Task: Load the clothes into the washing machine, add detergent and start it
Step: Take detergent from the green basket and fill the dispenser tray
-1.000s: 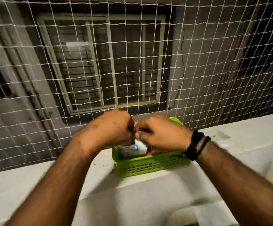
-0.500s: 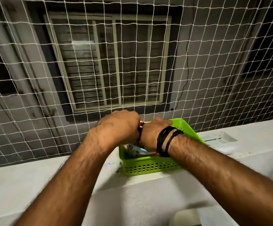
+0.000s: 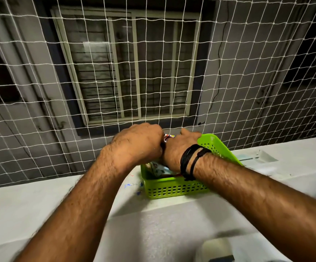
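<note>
A small packet [image 3: 168, 137], probably a detergent sachet, sits pinched between both hands above the green basket [image 3: 174, 188]. Only a sliver shows: a shiny strip with red and dark print, the rest buried in the grip. The left hand [image 3: 140, 146] curls over it from one side, the right hand [image 3: 179, 150] closes on the other, knuckles nearly touching. To my eye they are tearing it open. It would go best with a firm pinch right at the edge and a short pull apart, the packet kept upright so nothing spills. More packets lie in the basket below, which rests on the pale ledge [image 3: 40, 201] just in front of the white netting [image 3: 40, 91].
</note>
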